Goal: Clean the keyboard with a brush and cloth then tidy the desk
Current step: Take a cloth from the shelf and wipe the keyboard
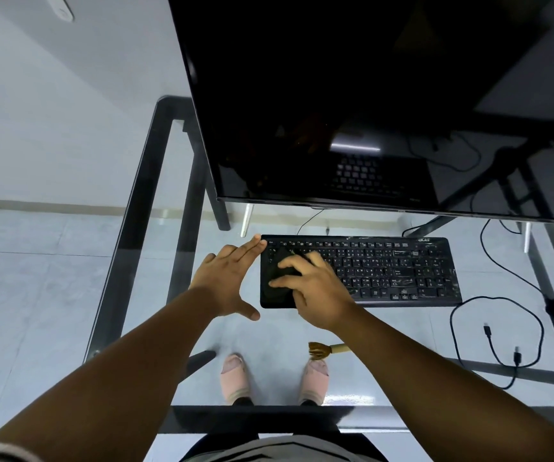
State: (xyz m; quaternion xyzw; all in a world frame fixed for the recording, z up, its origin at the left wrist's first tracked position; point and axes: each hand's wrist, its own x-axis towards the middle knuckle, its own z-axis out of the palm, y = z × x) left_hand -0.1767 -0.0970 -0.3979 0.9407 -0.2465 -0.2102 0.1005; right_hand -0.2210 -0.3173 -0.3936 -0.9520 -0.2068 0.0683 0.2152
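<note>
Pressing a dark cloth [280,278] flat onto the left end of the black keyboard [399,271], the right hand [315,288] is seen with fingers spread over the fabric rather than clamped round it. The left hand [227,281] is laid open on the glass desk [269,328], its fingertips touching the keyboard's left edge, apparently as a brace. The keyboard's long axis is set left to right across the desk, so the unwiped keys lie to the right of both hands; the right hand is judged the nearer for a sweep that way. The brush [324,350] is left lying near the front edge, just behind the right forearm
</note>
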